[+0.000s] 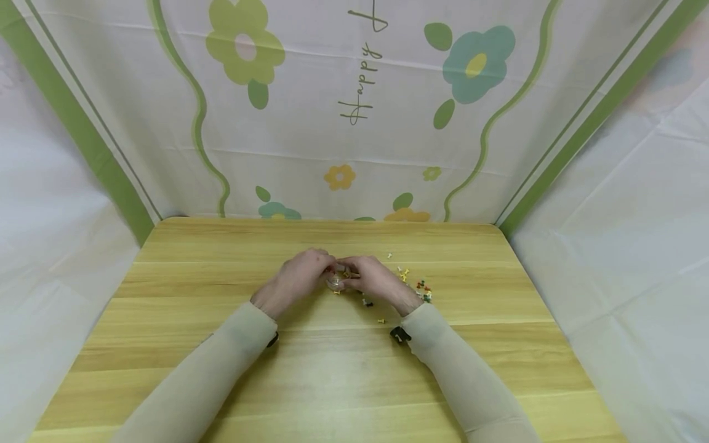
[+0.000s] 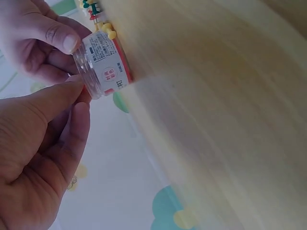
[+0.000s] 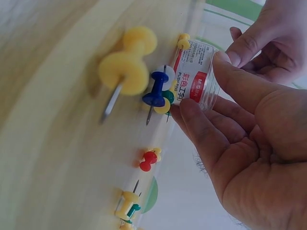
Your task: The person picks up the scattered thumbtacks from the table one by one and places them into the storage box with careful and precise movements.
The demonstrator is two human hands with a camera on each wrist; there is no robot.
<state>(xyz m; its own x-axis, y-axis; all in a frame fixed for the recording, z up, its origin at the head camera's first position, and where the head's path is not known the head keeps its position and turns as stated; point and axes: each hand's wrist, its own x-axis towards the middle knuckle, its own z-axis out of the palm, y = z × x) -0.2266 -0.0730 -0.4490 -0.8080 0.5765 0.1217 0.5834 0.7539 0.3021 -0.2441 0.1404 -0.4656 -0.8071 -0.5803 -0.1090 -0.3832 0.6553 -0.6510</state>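
A small clear jar (image 3: 195, 72) with a white-and-red "push pins" label stands on the table between both hands. My right hand (image 1: 379, 282) grips it, thumb and fingers on its sides near the rim. At the jar's mouth, my left hand (image 1: 299, 277) brings thumb and fingertips together on a small red push pin (image 2: 86, 94), mostly hidden by the fingers. Loose push pins lie close by: a blue one (image 3: 157, 88) and a yellow one (image 3: 127, 62) show large in the right wrist view. The inside of the jar is hard to make out.
Several more push pins (image 1: 423, 289) in red, green, yellow and white are scattered right of the right hand on the wooden table (image 1: 332, 381). One white pin (image 1: 390, 255) lies farther back. A flower-printed cloth (image 1: 299, 135) hangs behind the table's far edge.
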